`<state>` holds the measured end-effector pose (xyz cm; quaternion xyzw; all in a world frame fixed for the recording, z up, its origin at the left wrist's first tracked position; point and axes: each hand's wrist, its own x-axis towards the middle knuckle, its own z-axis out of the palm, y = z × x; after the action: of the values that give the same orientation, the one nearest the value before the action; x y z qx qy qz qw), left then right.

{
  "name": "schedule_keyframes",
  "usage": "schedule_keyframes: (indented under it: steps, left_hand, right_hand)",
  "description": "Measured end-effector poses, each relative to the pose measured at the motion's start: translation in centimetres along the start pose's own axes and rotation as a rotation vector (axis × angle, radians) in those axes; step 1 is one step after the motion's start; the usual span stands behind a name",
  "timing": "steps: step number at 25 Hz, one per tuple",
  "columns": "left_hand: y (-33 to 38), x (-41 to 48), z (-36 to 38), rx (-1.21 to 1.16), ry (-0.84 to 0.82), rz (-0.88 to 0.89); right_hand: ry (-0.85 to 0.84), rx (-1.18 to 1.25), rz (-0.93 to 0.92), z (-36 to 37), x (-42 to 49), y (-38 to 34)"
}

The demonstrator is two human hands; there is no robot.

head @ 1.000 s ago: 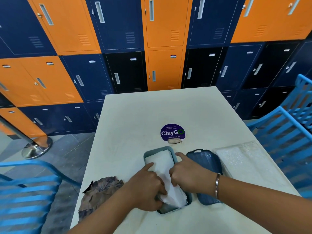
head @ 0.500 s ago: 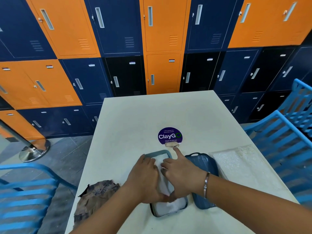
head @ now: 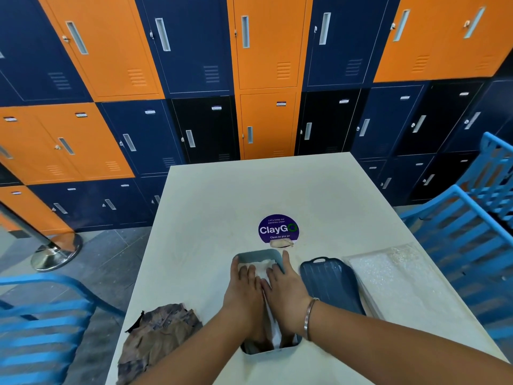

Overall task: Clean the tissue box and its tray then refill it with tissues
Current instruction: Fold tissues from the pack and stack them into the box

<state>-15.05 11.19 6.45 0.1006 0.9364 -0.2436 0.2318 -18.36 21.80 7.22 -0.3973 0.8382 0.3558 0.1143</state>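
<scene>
Slid forward along tissue box since before, left hand and right hand; pressing tissues down flat, fingers straight, gripping nothing. Dark blue tray just right.

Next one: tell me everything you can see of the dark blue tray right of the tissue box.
The dark blue tray looks like moulded plastic: oblong, rounded corners, lengthwise ribs, a small loop at its far end. It lies flat on the white table, between the grey-blue tissue box and a clear-wrapped pack, whose edge it appears to meet. The right hand presses into the box beside it; that forearm hides its near-left corner.
</scene>
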Motion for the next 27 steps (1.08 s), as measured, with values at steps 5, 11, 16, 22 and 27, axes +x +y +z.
schedule_keyframes:
  steps: [5,11,16,22,27]
  left_hand:
    - [-1.1,0.3,-1.0,0.021,-0.031,-0.026]
    - [-0.7,1.3,-1.5,0.032,-0.053,0.0]
    - [-1.0,0.8,-3.5,-0.25,0.041,0.018]
    - [-0.2,1.3,-3.5,-0.318,-0.044,-0.037]
    - [0.9,1.1,-3.4,-0.465,-0.051,-0.076]
  right_hand:
    - [0.036,0.143,-0.009,-0.6,0.4,1.8]
    - [-0.034,0.273,0.011,-0.6,1.1,1.7]
    - [0.366,1.333,-0.01,0.7,-1.9,5.6]
    - [0.68,1.857,0.438,7.7,-8.5,5.8]
    - [0.668,1.928,0.662,12.2,-12.3,6.8]
